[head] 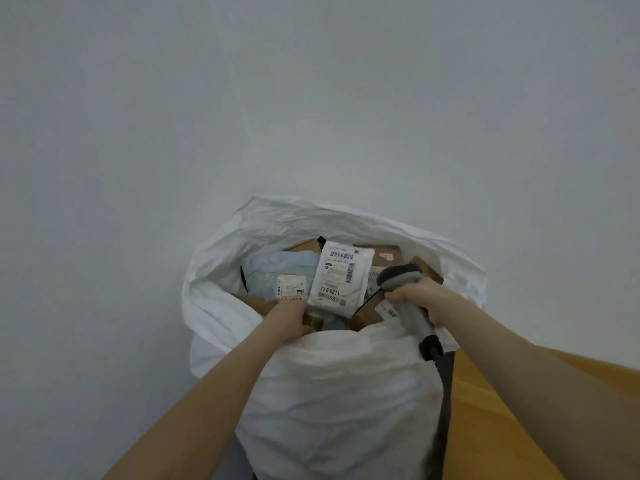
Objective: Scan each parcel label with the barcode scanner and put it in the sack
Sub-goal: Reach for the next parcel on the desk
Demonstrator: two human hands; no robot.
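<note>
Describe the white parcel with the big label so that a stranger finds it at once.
Look into the open mouth of the white sack by the wall. The white parcel lies on top in the middle, between a pale blue mailer and the barcode scanner. Only it shows a full label with large black digits.

We see a crumpled white plastic sack (pixel 332 393) standing open, white labelled pouch parcel (pixel 341 277) lying face-up on top inside, grey handheld barcode scanner (pixel 405 292) over its rim
</note>
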